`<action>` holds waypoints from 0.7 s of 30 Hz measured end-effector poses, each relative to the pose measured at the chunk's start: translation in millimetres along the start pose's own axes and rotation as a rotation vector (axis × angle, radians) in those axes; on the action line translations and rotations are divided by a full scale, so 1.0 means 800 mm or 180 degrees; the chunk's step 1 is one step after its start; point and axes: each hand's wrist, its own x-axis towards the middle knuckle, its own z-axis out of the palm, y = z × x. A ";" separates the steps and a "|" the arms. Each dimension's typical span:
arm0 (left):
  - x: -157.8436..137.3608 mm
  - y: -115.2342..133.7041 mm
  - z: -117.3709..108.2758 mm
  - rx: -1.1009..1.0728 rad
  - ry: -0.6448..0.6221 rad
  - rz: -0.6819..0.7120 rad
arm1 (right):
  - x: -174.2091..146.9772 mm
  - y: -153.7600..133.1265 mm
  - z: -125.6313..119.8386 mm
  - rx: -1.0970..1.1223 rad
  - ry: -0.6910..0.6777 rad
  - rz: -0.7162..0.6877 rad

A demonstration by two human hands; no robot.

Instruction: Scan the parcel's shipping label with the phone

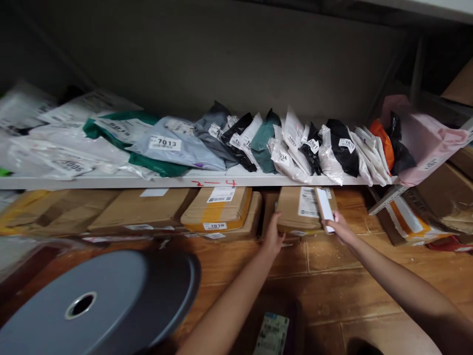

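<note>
Head view | left hand (272,235) flat against near left corner of cardboard box (295,209) on wooden floor (351,291) under white shelf (111,181) | right hand (340,228) pinching small white-labelled packet (324,203) at box's right edge | mailer bags (281,143) lined on shelf

A long white shelf (111,181) carries a row of grey, green, black and white plastic mailer bags (258,143) with numbered labels. A round grey disc with a centre hole (96,301) lies on the brown tiled floor (351,296).
</note>
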 end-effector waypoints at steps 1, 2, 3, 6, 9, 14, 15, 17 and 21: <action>-0.002 0.012 -0.011 -0.0090 0.0188 -0.0013 | -0.001 -0.001 0.020 0.0054 -0.0098 -0.0008; -0.004 0.020 -0.022 -0.0164 0.0350 -0.0024 | 0.000 -0.003 0.038 0.0070 -0.0172 -0.0018; -0.008 0.026 -0.033 -0.0227 0.0476 -0.0025 | 0.001 -0.004 0.053 0.0046 -0.0207 -0.0030; -0.019 0.024 -0.056 -0.0346 0.0642 0.0004 | 0.007 0.000 0.069 -0.0225 0.0003 -0.0052; -0.027 0.010 -0.063 -0.0295 0.0518 -0.0094 | 0.013 0.016 0.040 -0.0652 0.0581 0.0104; -0.021 0.003 -0.058 -0.0089 0.0150 -0.0373 | 0.036 0.038 -0.023 -0.1252 0.1323 0.0509; -0.018 0.005 -0.056 -0.0092 0.0143 -0.0326 | 0.044 0.039 -0.028 -0.1331 0.1357 0.0537; -0.009 0.008 -0.054 -0.0083 0.0160 -0.0211 | 0.059 0.036 -0.031 -0.1473 0.1348 0.0542; 0.002 0.002 -0.072 0.0127 0.0242 -0.0222 | 0.083 0.030 -0.024 -0.1740 0.1252 0.0532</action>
